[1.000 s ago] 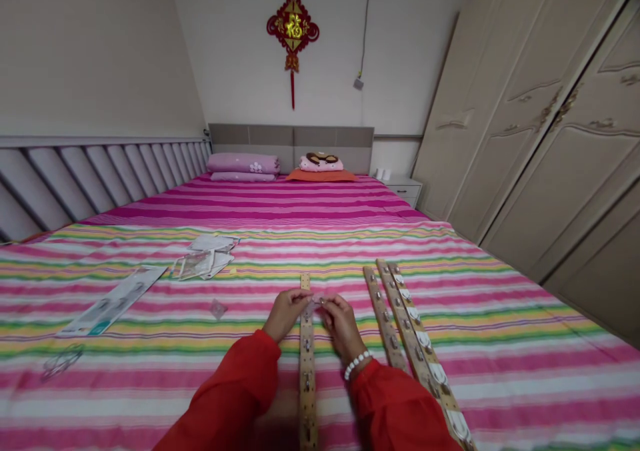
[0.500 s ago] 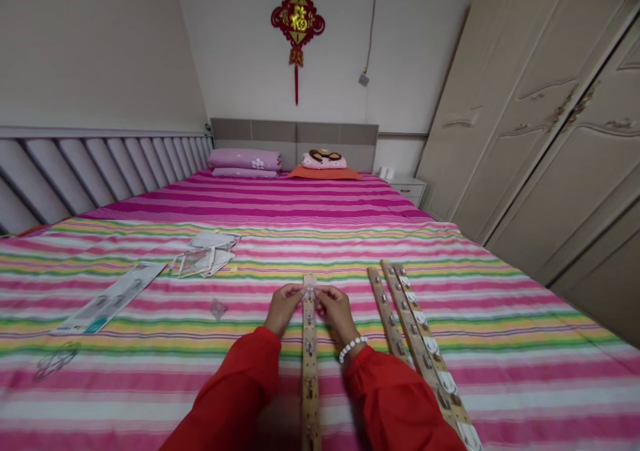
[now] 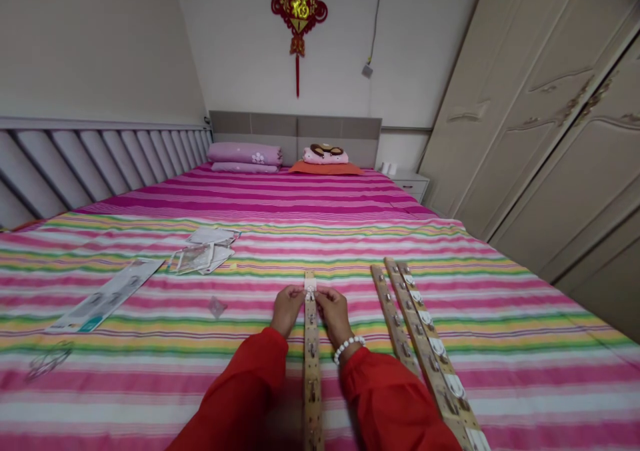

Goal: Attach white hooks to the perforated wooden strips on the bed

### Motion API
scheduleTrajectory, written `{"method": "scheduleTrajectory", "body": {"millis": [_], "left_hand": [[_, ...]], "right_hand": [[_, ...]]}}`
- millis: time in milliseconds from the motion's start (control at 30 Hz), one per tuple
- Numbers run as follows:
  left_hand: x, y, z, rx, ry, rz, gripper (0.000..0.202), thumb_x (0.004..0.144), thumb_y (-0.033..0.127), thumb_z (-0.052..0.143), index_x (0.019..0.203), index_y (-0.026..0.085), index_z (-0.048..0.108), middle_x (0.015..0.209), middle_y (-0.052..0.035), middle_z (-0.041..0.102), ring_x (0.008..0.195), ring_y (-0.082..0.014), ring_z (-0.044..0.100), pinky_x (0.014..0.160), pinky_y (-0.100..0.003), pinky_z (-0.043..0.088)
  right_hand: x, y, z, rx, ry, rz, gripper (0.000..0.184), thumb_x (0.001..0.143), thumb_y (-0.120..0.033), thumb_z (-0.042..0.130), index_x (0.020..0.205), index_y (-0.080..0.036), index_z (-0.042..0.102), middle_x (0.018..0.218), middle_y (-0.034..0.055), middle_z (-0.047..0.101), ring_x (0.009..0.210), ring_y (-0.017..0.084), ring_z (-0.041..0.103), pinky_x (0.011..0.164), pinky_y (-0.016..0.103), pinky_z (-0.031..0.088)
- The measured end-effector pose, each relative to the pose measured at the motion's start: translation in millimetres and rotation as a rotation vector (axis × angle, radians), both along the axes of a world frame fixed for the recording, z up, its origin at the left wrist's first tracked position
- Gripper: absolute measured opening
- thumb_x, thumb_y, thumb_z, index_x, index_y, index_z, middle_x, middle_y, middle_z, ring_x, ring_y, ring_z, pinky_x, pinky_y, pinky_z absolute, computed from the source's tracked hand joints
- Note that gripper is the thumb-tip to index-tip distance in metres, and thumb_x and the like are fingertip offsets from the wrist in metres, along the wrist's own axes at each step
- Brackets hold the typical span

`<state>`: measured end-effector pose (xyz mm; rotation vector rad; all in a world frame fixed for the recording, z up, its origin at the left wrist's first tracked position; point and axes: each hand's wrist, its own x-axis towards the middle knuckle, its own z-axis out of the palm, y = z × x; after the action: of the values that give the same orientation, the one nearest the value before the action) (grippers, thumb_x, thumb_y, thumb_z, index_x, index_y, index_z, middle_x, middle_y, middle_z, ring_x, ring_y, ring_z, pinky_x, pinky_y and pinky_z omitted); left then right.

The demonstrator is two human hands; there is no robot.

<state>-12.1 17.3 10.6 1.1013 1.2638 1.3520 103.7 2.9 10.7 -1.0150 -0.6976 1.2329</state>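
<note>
A long wooden strip [image 3: 313,364] lies lengthwise in front of me, with small metal clips spaced along it. At its far end sits a small white piece [image 3: 311,284], partly hidden by fingertips. My left hand [image 3: 289,310] pinches this piece from the left, thumb and finger closed. From the right, my right hand [image 3: 334,311], with a white bead bracelet [image 3: 349,348] at the wrist, pinches it too. Exactly how the piece meets the nearest clip is too small to tell.
To the right lie more wooden strips [image 3: 395,318], one carrying white loop-shaped pieces [image 3: 439,348]. On the left are a long printed card [image 3: 113,296], a pile of packets [image 3: 205,251], a small clear scrap [image 3: 217,306] and thin loops [image 3: 50,360]. A striped sheet [image 3: 270,238] covers the bed.
My view has shifted slightly. Both hands stay at the strip's far end; the white piece, which looked clear and raised between the fingers, now appears lower against the wood.
</note>
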Motion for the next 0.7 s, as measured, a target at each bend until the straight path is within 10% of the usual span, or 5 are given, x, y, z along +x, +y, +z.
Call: {"method": "scheduleTrajectory", "body": {"millis": [700], "left_hand": [[0.1, 3.7, -15.5, -0.018, 0.067, 0.066, 0.021, 0.057, 0.031, 0.072, 0.068, 0.016, 0.063, 0.062, -0.0006, 0.066, 0.062, -0.0153, 0.061, 0.062, -0.026, 0.047]], "right_hand": [[-1.5, 4.8, -14.7, -0.014, -0.01, -0.027, 0.023, 0.053, -0.022, 0.073, 0.075, -0.016, 0.069, 0.052, -0.0058, 0.058, 0.048, 0.012, 0.052, 0.048, 0.024, 0.042]]}}
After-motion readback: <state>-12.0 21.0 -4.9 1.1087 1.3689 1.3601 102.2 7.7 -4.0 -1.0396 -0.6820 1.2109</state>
